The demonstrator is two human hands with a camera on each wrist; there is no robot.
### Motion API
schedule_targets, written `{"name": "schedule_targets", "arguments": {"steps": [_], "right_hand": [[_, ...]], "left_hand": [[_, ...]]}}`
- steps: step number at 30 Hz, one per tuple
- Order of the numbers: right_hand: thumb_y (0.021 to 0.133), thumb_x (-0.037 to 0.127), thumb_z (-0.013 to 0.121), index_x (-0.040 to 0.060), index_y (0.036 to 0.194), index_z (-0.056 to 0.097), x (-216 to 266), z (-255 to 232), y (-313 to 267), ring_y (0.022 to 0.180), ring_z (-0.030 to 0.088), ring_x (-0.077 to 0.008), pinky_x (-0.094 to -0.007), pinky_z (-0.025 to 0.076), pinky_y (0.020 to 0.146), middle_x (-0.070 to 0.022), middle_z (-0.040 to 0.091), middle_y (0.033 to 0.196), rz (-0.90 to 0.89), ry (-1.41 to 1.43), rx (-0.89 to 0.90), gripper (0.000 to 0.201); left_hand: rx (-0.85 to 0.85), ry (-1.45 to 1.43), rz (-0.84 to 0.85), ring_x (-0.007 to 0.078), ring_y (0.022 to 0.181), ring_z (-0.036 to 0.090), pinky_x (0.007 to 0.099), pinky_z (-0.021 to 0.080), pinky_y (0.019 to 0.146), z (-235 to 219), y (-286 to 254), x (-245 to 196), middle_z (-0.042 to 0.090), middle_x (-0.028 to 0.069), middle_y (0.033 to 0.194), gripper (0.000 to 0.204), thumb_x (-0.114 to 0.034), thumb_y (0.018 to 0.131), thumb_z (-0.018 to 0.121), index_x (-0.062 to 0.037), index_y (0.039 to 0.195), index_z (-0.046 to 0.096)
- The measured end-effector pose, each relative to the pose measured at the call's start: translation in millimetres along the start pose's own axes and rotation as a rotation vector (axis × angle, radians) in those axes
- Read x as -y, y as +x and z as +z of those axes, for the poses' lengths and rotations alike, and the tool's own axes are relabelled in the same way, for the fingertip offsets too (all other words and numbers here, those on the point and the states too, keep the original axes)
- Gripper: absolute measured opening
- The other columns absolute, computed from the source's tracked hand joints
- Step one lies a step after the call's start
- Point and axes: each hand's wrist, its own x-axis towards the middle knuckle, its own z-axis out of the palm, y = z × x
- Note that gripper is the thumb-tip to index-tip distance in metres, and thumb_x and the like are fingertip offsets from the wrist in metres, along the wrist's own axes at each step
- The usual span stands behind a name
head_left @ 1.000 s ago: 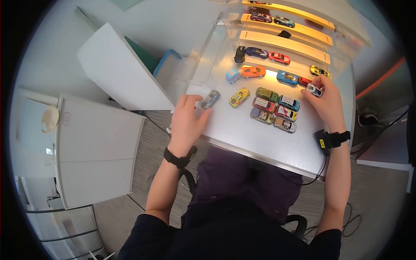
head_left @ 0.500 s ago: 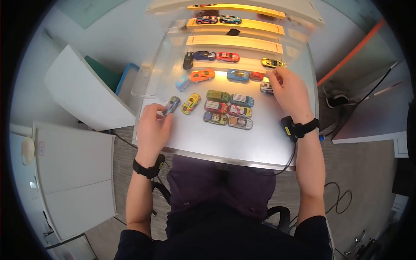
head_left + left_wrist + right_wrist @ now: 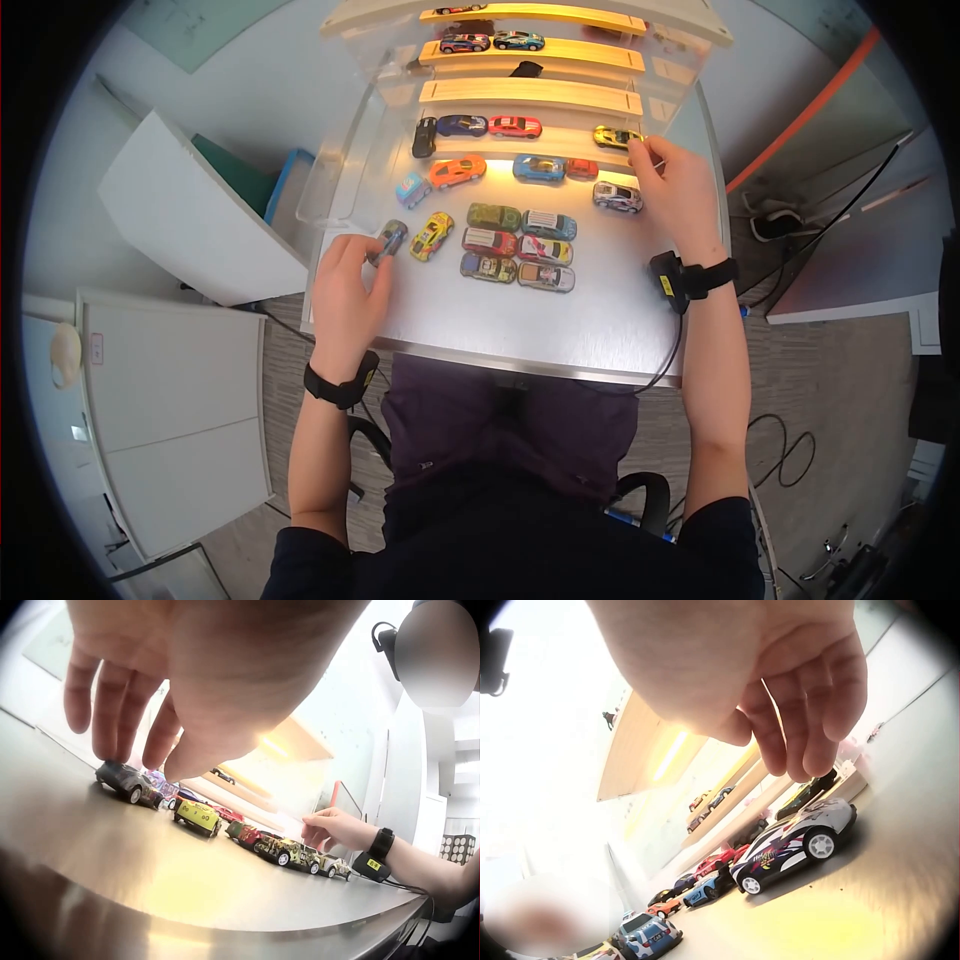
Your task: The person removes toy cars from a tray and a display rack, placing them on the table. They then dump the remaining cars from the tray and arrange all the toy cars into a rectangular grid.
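At the left of the table, my left hand reaches over a grey toy car. In the left wrist view its fairly straight fingertips rest at the roof of that car, with the thumb apart. A yellow toy car stands just to the right. On the other side, my right hand hovers with loosely bent fingers beside a white toy car with dark graphics. The right wrist view shows nothing in its grasp and the white car standing on its wheels below. Its fingertips come close to a yellow-and-black toy car on the lowest step.
A tiered, lit display rack with clear side panels stands at the back, several toy cars on its steps. Six-odd cars form two columns mid-table, including a green car. Orange and blue cars stand before the rack.
The right hand has let go of the white car, which now stands on the table, and has moved up and right. The left hand has come onto the grey car. The head view has shifted.
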Motion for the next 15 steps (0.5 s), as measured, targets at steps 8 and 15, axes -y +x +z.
{"name": "schedule_targets", "arguments": {"steps": [8, 15], "right_hand": [[0.102, 0.033, 0.072, -0.0003, 0.088, 0.075, -5.5, -16.1, 4.3, 0.064, 0.067, -0.0332, -0.0413, 0.051, 0.062, -0.0166, 0.070, 0.073, 0.048, -0.123, 0.038, 0.036], [0.100, 0.034, 0.073, -0.0024, 0.078, 0.065, -11.9, -20.1, 5.8, 0.056, 0.054, -0.0331, -0.0409, 0.045, 0.059, -0.0177, 0.057, 0.063, 0.059, -0.061, 0.055, 0.043]], "left_hand": [[-0.100, 0.048, -0.029, 0.0287, 0.084, 0.065, 0.0396, 0.050, 0.072, -0.8, -10.9, -9.1, 0.065, 0.0124, 0.096, 0.012, -0.006, 0.093, 0.077, -0.0029, 0.101, 0.068], [0.012, -0.214, -0.105, 0.0195, 0.053, 0.044, 0.0357, 0.039, 0.053, 19.5, -26.0, 1.9, 0.049, 0.0080, 0.062, 0.027, -0.008, 0.099, 0.074, -0.0017, 0.078, 0.058]]}}
